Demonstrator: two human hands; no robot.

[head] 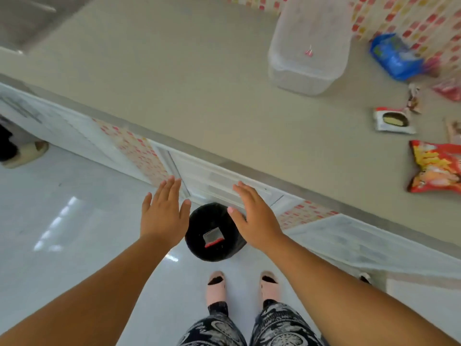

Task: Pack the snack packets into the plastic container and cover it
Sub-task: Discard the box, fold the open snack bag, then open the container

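Both hands, left [163, 216] and right [254, 218], hang spread flat and empty; the clear, lidded plastic container [309, 46] and crinkly foil snack packets [436, 168] lie on the beige desk [199, 96], well apart; packets look light, soft, slippery; pinch edges gently.

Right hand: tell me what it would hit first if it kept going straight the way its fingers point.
The right hand is open, fingers aimed up-left at the white cabinet front under the counter edge. It would probably meet that cabinet front first, though depth is unclear.
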